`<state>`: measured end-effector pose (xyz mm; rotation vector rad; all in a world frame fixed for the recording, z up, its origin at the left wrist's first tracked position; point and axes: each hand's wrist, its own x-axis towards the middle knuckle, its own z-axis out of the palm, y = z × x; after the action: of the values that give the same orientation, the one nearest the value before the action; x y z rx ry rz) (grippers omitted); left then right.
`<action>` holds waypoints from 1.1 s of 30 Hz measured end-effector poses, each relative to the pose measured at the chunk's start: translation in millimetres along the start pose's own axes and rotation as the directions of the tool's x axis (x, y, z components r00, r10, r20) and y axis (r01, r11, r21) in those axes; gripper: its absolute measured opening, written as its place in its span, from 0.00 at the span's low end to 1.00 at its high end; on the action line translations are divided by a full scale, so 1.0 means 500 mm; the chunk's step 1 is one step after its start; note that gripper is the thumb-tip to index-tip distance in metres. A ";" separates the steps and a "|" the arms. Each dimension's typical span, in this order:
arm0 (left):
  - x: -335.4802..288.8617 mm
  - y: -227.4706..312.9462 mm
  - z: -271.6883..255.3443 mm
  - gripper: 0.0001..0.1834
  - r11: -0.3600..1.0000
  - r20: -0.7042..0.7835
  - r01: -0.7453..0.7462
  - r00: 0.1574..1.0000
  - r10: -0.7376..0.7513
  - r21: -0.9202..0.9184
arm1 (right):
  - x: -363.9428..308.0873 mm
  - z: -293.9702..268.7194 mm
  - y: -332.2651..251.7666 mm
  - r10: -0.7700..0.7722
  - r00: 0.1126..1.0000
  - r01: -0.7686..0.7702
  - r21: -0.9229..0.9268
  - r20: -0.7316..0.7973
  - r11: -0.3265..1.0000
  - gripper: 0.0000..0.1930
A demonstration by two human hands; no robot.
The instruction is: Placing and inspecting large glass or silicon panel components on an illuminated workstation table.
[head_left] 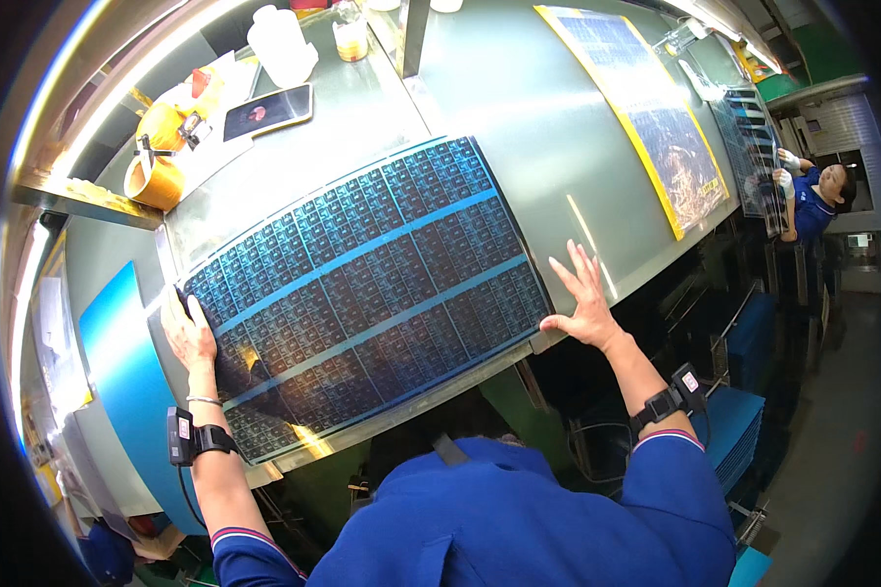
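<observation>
A large dark panel (pixel 382 284), printed with a dense grid of small blue rectangles and crossed by lighter blue bands, lies flat on the grey-green worktop in front of me. My left hand (pixel 190 333) rests at its left edge, fingers stretched along the edge and thumb apart. At the right edge, my right hand (pixel 585 301) is spread wide, its thumb close to the panel's near right corner; whether it touches cannot be told. Neither hand grips anything. A dark strap with a small box sits on each forearm.
A phone (pixel 268 112), an orange tape roll (pixel 154 180) and a white bottle (pixel 282 47) stand beyond the panel. A yellow-edged sheet (pixel 646 117) lies farther right. A blue sheet (pixel 132 342) is at the left. Another person (pixel 814 201) handles a panel at the far right.
</observation>
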<state>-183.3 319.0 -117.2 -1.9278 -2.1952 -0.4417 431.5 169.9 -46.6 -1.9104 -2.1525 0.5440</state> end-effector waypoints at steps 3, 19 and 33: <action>-0.005 -0.037 -0.015 0.29 0.999 0.022 0.038 0.999 -0.039 0.019 | 0.012 0.007 -0.067 -0.115 0.993 0.119 -0.124 0.037 0.985 0.44; -0.046 0.008 -0.068 0.47 0.994 0.307 0.100 0.948 -0.083 -0.039 | 0.410 0.096 -0.086 0.051 0.983 -0.124 -0.435 -0.177 0.892 0.32; -0.581 -0.086 -0.341 0.49 0.884 0.352 -0.208 0.860 0.370 -0.419 | -0.126 0.095 -0.107 -0.264 0.931 0.114 -0.489 -0.250 0.865 0.26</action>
<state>-195.1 -15.0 -57.6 -2.7474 -2.0964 -0.4381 372.7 96.4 -62.8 -1.7961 -2.3610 -0.3338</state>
